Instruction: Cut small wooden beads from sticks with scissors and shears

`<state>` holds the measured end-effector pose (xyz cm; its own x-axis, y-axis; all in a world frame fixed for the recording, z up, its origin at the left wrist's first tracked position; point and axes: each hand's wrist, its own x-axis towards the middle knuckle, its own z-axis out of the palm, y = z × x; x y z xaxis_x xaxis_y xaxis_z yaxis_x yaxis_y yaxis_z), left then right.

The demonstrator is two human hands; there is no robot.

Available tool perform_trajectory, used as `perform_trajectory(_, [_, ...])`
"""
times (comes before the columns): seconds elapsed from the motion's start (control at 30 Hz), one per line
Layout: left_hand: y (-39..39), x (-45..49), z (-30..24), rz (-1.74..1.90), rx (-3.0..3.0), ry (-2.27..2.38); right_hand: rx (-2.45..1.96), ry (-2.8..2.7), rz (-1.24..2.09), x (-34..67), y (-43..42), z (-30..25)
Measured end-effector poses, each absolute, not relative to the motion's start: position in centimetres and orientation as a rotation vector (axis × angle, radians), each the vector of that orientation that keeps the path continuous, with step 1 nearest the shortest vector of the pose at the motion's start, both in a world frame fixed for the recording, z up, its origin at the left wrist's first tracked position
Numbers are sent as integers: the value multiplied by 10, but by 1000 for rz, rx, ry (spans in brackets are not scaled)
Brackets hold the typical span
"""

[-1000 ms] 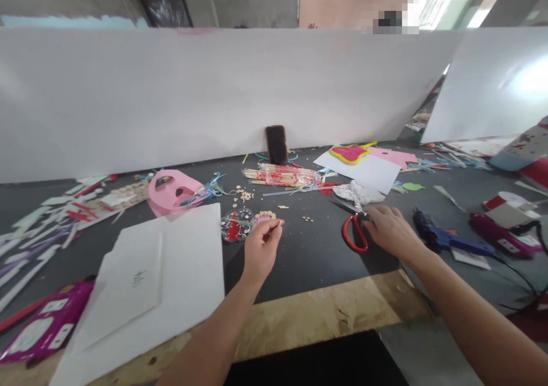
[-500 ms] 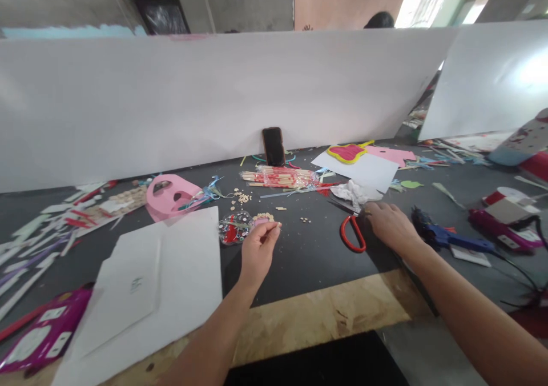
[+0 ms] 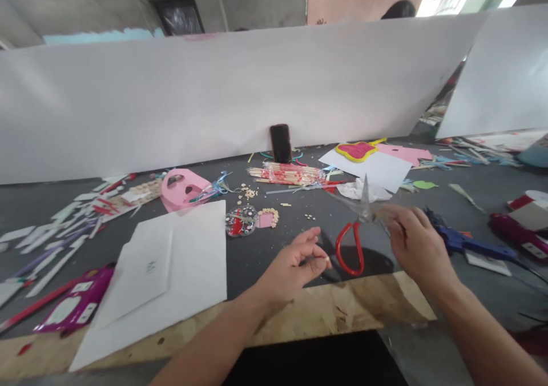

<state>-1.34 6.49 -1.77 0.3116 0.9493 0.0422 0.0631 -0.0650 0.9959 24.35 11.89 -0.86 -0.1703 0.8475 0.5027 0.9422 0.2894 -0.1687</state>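
Note:
My right hand [image 3: 417, 243] is closed around one side of a pair of scissors [image 3: 351, 254], raised a little above the dark table. The blades stand apart, and one red handle loop hangs free while my fingers hide the other. To the left of the loop is my left hand [image 3: 297, 263], with thumb and forefinger pinched on a small pale piece [image 3: 327, 260] and the other fingers loosely curled. Behind that hand lies a clear, round decorated disc [image 3: 241, 221] joined to a pink square [image 3: 266, 220] edged with small pale pieces.
A phone [image 3: 281, 143] leans on the white board [image 3: 214, 100]. Wrapped wooden sticks [image 3: 286, 173] lie before it. White sheets [image 3: 192, 260] and a purple package [image 3: 79, 300] are at left. A blue glue gun [image 3: 475, 243] with a cord lies at right.
My right hand has lifted the scissors off the table and their blades now spread. My left hand has moved right and nearer, away from the pink square, towards the scissors. The view has shifted slightly.

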Motion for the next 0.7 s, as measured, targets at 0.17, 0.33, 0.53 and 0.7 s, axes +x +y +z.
perform_trajectory(0.17, [56, 9, -25, 1115, 1219, 943, -1362, -2057, 6, 215, 96, -14])
perform_trajectory(0.33, [46, 33, -41, 1327, 862, 961, -1244, -2109, 197, 190, 88, -23])
perform_trajectory(0.53, [42, 48, -42, 1496, 646, 1059, -1179, -2070, 286, 181, 80, -33])
perform_trajectory(0.7, [45, 32, -34, 1507, 525, 1103, -1058, -1628, 954, 196, 84, -22])
